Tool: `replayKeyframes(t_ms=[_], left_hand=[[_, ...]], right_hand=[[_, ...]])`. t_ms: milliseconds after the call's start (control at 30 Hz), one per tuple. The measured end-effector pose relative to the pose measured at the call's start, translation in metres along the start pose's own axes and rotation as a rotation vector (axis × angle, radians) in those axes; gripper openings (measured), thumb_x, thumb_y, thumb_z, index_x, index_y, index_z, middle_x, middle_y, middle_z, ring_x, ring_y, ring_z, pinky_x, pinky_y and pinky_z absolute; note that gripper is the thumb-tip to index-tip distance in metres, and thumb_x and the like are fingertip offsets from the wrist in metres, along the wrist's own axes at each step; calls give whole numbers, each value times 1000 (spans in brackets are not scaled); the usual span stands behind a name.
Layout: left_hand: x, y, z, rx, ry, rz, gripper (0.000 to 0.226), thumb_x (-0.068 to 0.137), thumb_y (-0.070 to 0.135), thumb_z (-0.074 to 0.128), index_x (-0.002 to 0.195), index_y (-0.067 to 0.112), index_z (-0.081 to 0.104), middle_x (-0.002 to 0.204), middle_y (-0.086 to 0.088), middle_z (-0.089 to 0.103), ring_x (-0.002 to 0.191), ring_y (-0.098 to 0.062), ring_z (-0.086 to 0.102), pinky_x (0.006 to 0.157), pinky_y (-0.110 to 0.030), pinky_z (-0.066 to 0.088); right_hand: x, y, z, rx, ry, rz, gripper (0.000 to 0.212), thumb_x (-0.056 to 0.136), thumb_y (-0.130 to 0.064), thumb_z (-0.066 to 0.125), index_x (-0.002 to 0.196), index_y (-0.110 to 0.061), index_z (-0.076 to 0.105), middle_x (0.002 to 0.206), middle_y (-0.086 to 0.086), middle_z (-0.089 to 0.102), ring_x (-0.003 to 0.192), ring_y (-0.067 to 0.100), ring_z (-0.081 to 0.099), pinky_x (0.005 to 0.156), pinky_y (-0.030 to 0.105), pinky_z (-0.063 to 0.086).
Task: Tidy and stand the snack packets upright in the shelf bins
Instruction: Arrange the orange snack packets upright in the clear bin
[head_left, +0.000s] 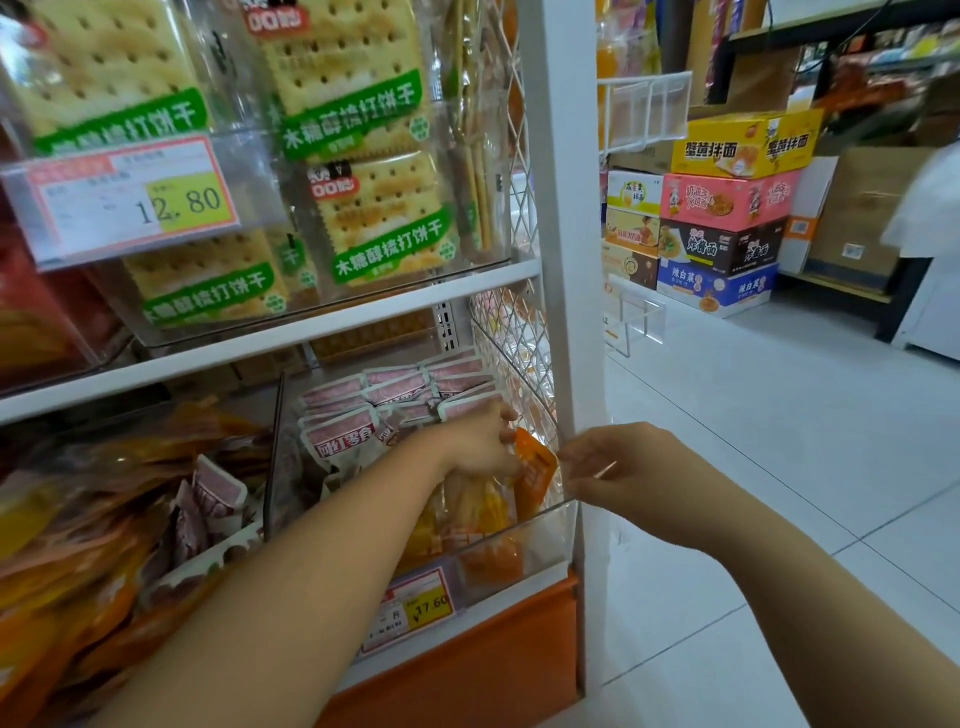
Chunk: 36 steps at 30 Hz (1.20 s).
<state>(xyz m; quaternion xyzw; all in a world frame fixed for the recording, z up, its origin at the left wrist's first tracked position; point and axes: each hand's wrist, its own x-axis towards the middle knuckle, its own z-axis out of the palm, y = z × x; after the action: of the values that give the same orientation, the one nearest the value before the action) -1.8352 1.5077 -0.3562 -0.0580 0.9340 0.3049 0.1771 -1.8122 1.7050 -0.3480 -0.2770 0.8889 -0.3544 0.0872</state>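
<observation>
**Mid-tidy, lower tier**

Faced white metal shelf (561, 208), tiled floor (779, 441) open rightward. Held left hand (480, 441) inside rigid clear bin (519, 551), clutching glossy orange packet (537, 467) by right wall. Curled right hand (623, 467) at bin's sharp corner; grasp unclear.

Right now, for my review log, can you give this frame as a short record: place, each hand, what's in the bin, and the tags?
place: shop shelf, lower clear bin
left grip: inside the bin, holds an orange packet
right grip: at the bin's right wall, beside the white post; cannot tell if it holds anything
bin back: pink packets in rows
bin tag: 17.60
shelf above: cracker packs; upper tag reads 12.80
</observation>
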Motion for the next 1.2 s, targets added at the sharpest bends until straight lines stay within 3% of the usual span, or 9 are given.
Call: replayKeyframes(t_ms=[233,433,600,700,833,933,1033,1133,1200], left_hand=[[-3,2,-4,51,-54,17,61,84,18,70,135,16,37,123,-4,56,107,-21,58,90,-37,51],[-21,-10,-18,481,16,199,18,82,20,71,85,21,54,77,9,50,77,-12,50,65,-26,38],[-53,-23,-30,361,134,257,9,79,23,75,83,26,67,84,8,64,81,-8,58,72,-27,47],[-71,-23,-29,302,169,313,15,76,24,77,79,31,64,88,10,67,84,-1,59,76,-23,49],[-79,-26,-30,272,215,325,20,76,20,78,82,29,61,90,8,66,87,-5,61,82,-31,51],[-87,-28,-38,144,339,315,27,77,18,76,90,29,55,91,7,62,86,-5,61,80,-27,52],[-105,-33,-45,88,458,304,17,82,18,72,83,27,57,81,11,62,72,7,58,66,-10,45],[-114,-42,-39,251,215,211,6,88,25,65,93,26,68,91,14,67,80,6,61,72,-12,46],[-111,-47,-27,373,13,149,25,94,27,57,116,21,65,113,9,65,98,-2,59,80,-13,43]], right_hand=[[-4,-2,-6,34,-106,-1,31,82,-32,68,112,-28,63,100,-10,67,86,8,64,84,25,54],[-1,-13,6,-25,-4,-52,44,85,-32,65,127,-24,55,111,-8,64,85,3,56,74,11,43],[2,-32,28,44,42,-174,46,84,-33,66,127,-22,55,116,-5,63,105,11,58,89,24,48],[11,-42,48,-75,-29,-218,34,82,-34,65,114,-24,60,94,-3,65,89,16,61,74,25,48],[26,-54,60,-255,96,-187,14,86,-36,58,89,-24,64,81,0,64,72,16,52,54,24,37],[31,-54,58,-306,93,-154,34,88,-29,55,58,-23,41,61,-4,46,67,20,47,49,25,31],[31,-51,53,-239,136,-111,40,87,-25,59,54,-22,36,56,-5,40,56,15,41,47,23,26],[25,-49,49,-196,244,-135,23,87,-27,61,73,-10,60,66,5,58,63,20,52,58,32,43],[21,-48,48,-147,309,-169,20,87,-27,62,81,-8,65,69,8,63,67,24,58,63,37,50]])
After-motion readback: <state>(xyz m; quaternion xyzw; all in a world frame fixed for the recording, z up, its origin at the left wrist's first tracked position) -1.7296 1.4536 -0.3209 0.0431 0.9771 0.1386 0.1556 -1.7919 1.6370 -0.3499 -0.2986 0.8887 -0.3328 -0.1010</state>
